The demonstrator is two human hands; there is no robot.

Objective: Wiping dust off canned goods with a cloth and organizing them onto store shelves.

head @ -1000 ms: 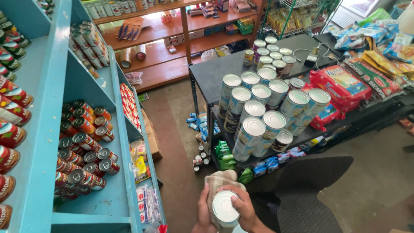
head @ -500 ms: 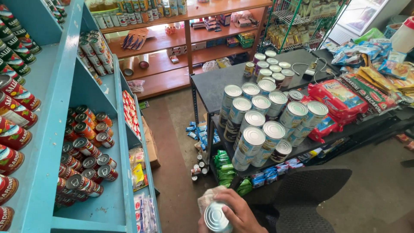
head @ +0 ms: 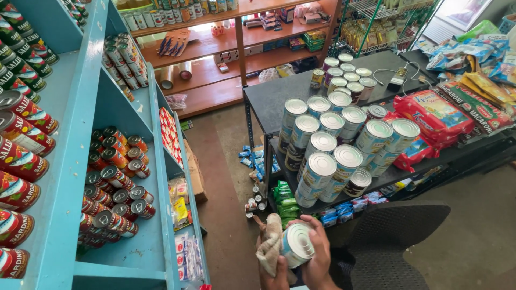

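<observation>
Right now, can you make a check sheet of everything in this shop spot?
Surface: black table, partly bare.
Job's things: silver-topped can held tilted; beige cloth beside it.
Clutter: tall cans stacked on the table; red packets at its right end.
Hands: left hand grips the cloth, right hand wraps its fingers round the can.
Cables: white cable with a small box on the table.
Surroundings: blue shelf of small cans, wooden shelves, black chair.

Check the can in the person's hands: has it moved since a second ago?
Cannot tell. The can sits at the same low-centre spot, below the stacked tins, but the head camera itself shifted, so any real movement is unclear.
</observation>
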